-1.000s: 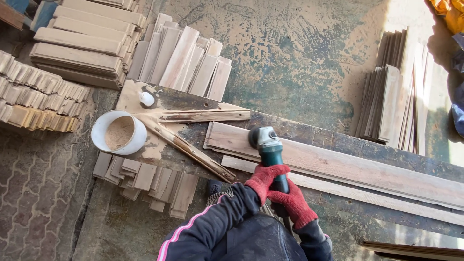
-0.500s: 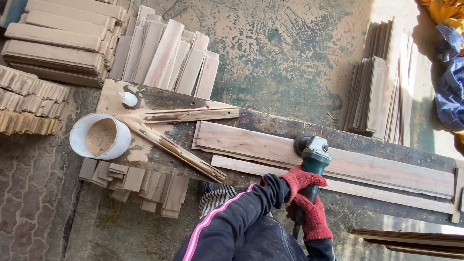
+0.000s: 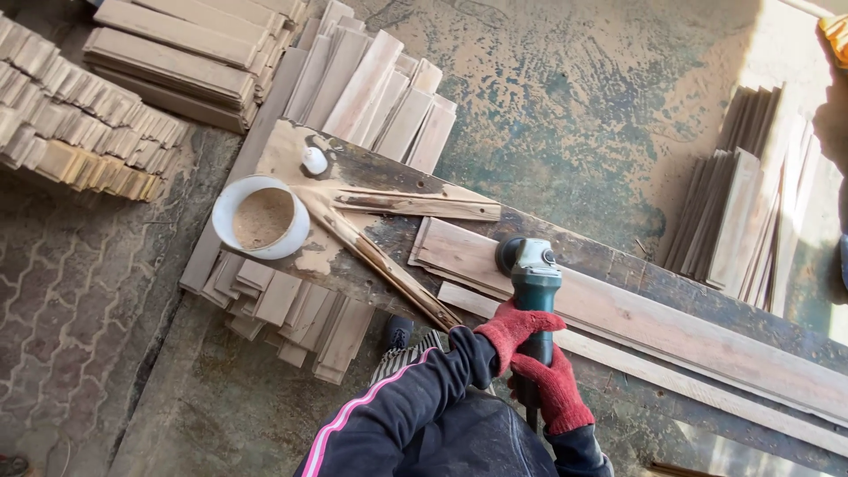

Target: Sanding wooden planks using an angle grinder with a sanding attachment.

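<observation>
Both gloved hands, left hand (image 3: 511,329) ahead and right hand (image 3: 555,389) behind, are closed tight around the green angle grinder (image 3: 530,281). Its head has slid back left along the long plank (image 3: 671,331), nearer the white bucket (image 3: 261,217).

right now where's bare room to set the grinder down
Free: the dusty floor between the leaning slats and the plank stack. Crowded: the bench under the long board, and around the white tub.
</observation>
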